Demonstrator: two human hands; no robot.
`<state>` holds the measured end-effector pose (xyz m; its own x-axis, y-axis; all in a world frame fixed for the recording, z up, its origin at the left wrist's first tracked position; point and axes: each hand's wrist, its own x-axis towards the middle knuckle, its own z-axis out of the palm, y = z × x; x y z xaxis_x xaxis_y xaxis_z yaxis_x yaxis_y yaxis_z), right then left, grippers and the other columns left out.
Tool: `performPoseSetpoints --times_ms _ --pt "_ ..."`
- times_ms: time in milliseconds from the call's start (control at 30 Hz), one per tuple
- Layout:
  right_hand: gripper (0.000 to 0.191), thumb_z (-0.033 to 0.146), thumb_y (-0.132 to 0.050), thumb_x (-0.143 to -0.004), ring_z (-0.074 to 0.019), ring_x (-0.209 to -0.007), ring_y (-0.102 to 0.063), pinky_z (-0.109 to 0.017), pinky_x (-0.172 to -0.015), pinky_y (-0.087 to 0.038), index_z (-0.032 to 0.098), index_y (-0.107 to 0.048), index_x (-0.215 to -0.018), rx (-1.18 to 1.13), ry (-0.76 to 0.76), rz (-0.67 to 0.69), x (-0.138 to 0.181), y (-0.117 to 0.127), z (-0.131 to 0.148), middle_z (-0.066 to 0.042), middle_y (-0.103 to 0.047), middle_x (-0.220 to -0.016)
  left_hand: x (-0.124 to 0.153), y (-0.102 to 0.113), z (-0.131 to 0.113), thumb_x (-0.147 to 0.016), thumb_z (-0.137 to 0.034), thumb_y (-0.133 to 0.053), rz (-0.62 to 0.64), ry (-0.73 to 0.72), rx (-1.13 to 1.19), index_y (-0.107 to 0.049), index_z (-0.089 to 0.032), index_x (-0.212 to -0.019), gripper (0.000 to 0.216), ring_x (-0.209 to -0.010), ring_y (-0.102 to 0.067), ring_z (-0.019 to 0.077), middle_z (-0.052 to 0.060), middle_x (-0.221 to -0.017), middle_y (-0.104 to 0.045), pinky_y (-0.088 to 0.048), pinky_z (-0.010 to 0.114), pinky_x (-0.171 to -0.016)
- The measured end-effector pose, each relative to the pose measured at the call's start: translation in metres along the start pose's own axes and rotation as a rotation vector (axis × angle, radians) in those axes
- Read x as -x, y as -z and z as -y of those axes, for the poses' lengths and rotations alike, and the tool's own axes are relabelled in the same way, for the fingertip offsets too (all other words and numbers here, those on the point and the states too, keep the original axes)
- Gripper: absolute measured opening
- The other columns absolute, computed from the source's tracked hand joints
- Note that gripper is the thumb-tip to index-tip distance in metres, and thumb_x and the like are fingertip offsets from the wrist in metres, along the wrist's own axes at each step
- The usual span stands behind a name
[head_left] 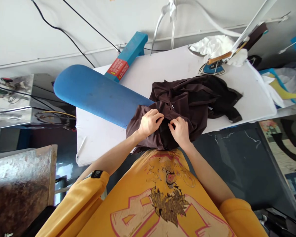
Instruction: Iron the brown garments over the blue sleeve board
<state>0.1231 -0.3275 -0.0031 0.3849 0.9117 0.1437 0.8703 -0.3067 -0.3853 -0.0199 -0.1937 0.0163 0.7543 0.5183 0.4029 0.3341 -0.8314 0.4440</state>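
A dark brown garment [189, 98] lies bunched on the white ironing table [162, 70], its near end hanging over the front edge. My left hand [150, 122] pinches a fold of the garment's near edge, fingers curled shut on the cloth. My right hand [180, 130] grips the same edge a little to the right, thumb and fingers closed on the fabric. Both hands sit close together just above my yellow printed shirt.
A blue padded sleeve arm [96, 93] juts out at the left of the table. An iron with a wooden handle [215, 64] rests at the back right beside crumpled white cloth [215, 44]. Metal surfaces stand at left, bins with fabric at right.
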Motion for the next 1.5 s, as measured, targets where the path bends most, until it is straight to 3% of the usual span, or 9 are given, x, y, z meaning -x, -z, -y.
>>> performPoseSetpoints --times_ms 267,367,533,700,1067,1200,1300,1367,1500 --pt "0.017 0.028 -0.057 -0.099 -0.0257 -0.087 -0.055 -0.038 -0.077 -0.038 0.019 -0.065 -0.087 0.028 -0.050 -0.227 0.005 -0.011 0.002 -0.009 -0.062 -0.090 0.006 -0.006 0.000 -0.105 -0.030 -0.051 -0.036 -0.017 -0.034 -0.072 -0.019 -0.096 0.026 -0.085 -0.060 0.0190 0.006 -0.087 -0.066 -0.049 0.034 -0.080" --pt "0.016 0.025 -0.053 -0.100 -0.0250 -0.091 -0.058 -0.040 -0.083 -0.042 0.018 -0.066 -0.094 -0.018 0.041 -0.304 0.016 -0.005 0.006 -0.010 -0.066 -0.095 0.006 -0.008 0.001 -0.104 -0.030 -0.052 -0.075 -0.023 -0.053 -0.072 -0.019 -0.095 0.024 -0.083 -0.059 0.0190 0.005 -0.086 -0.066 -0.049 0.033 -0.078" --pt "0.033 0.021 -0.045 -0.103 -0.0242 -0.127 -0.057 -0.046 -0.117 -0.033 0.018 -0.065 -0.129 -0.033 0.387 -0.149 0.039 0.005 0.009 -0.009 -0.069 -0.132 0.006 -0.009 0.001 -0.104 -0.028 -0.053 -0.081 -0.041 -0.054 -0.072 -0.020 -0.094 0.023 -0.084 -0.059 0.0190 0.005 -0.086 -0.066 -0.048 0.033 -0.078" --pt "0.048 0.035 -0.041 -0.107 -0.0300 -0.150 -0.037 -0.056 -0.125 -0.020 0.013 -0.053 -0.148 0.087 0.350 -0.023 0.044 0.000 0.005 -0.010 -0.053 -0.154 0.006 -0.007 0.002 -0.104 -0.029 -0.052 -0.063 -0.043 -0.055 -0.071 -0.020 -0.095 0.023 -0.084 -0.059 0.0190 0.005 -0.087 -0.066 -0.048 0.034 -0.079" --pt "0.053 0.040 -0.040 -0.107 -0.0324 -0.156 -0.025 -0.062 -0.126 -0.019 0.018 -0.049 -0.154 0.105 0.396 0.106 0.029 0.004 -0.008 -0.010 -0.049 -0.158 0.006 -0.001 0.003 -0.102 -0.027 -0.053 0.055 0.029 -0.079 -0.071 -0.020 -0.100 0.020 -0.091 -0.060 0.0219 0.006 -0.091 -0.066 -0.047 0.036 -0.083" --pt "0.053 0.041 -0.039 -0.107 -0.0331 -0.156 -0.025 -0.060 -0.126 -0.019 0.018 -0.049 -0.154 0.103 0.401 0.108 0.026 0.003 -0.009 -0.009 -0.051 -0.156 0.034 0.011 -0.018 -0.099 -0.018 -0.050 -0.019 0.108 -0.124 -0.069 -0.020 -0.111 0.023 -0.098 -0.059 0.0254 0.010 -0.104 -0.067 -0.047 0.042 -0.086" --pt "0.053 0.041 -0.038 -0.107 -0.0330 -0.155 -0.026 -0.059 -0.126 -0.020 0.018 -0.048 -0.154 0.102 0.400 0.108 0.026 0.003 -0.010 -0.009 -0.052 -0.155 0.069 0.013 -0.042 -0.097 -0.014 -0.046 0.024 0.039 -0.089 -0.067 -0.020 -0.118 0.029 -0.103 -0.061 0.0249 0.011 -0.111 -0.068 -0.050 0.043 -0.090" --pt "0.053 0.040 -0.038 -0.107 -0.0330 -0.155 -0.027 -0.058 -0.126 -0.021 0.017 -0.048 -0.154 0.100 0.408 0.103 0.026 0.002 -0.010 -0.009 -0.052 -0.155 0.091 0.008 -0.054 -0.097 -0.014 -0.046 0.067 0.032 -0.090 -0.062 -0.018 -0.127 0.035 -0.116 -0.060 0.0265 0.013 -0.123 -0.066 -0.050 0.046 -0.100" --pt "0.055 0.038 -0.039 -0.107 -0.0329 -0.154 -0.029 -0.057 -0.125 -0.023 0.014 -0.044 -0.156 0.076 0.429 0.085 0.027 0.000 -0.013 -0.011 -0.053 -0.154 0.113 -0.004 -0.059 -0.098 -0.022 -0.047 0.098 0.184 -0.209 -0.049 -0.011 -0.146 0.049 -0.144 -0.046 0.0330 0.020 -0.149 -0.053 -0.040 0.054 -0.120"
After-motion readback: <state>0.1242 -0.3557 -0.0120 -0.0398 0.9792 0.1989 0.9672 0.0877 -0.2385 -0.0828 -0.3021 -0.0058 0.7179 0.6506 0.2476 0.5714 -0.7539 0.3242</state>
